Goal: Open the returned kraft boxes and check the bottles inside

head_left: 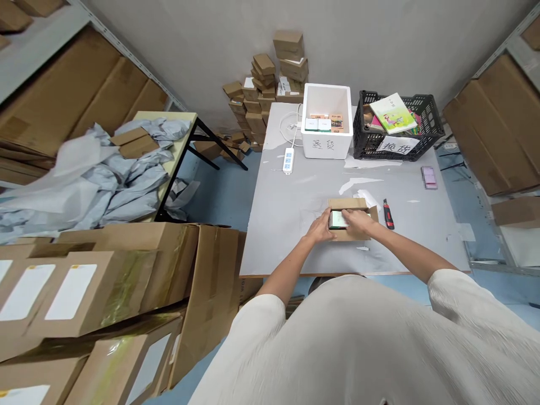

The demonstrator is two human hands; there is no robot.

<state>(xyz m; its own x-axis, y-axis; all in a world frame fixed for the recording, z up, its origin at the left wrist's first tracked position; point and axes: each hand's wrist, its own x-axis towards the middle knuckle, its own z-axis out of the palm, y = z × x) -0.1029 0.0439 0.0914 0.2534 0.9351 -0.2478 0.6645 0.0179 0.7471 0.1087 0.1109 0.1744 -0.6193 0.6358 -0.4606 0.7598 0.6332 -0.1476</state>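
- Resting on the near part of the gray table point(287, 225), the small cardboard box point(346, 203) was seen with its flaps spread.
- Its left end was grasped by the left hand point(319, 226).
- Inside it, the green-and-white packet point(338, 219) was partly covered by the right hand point(356, 221), whose fingers were laid over it; whether it was pinched or only pressed could not be told.
- To the right of the right hand, the red-and-black utility knife point(388, 215) was left lying on the tabletop.
- Farther right, the purple rectangular object point(429, 178) was blurred.
- At the far side, small packages were held in the white foam box point(324, 147), whose near wall was marked with handwritten characters.
- Just right of it, the green-covered book point(393, 115) was propped atop the contents of the black plastic crate point(428, 143).
- Left of the foam box, the white power strip point(288, 160) was placed.
- On the far left, gray mailing bags point(126, 191) were heaped on another table point(175, 166).
- Beyond the gray table, small cartons point(255, 124) were stacked against the wall.
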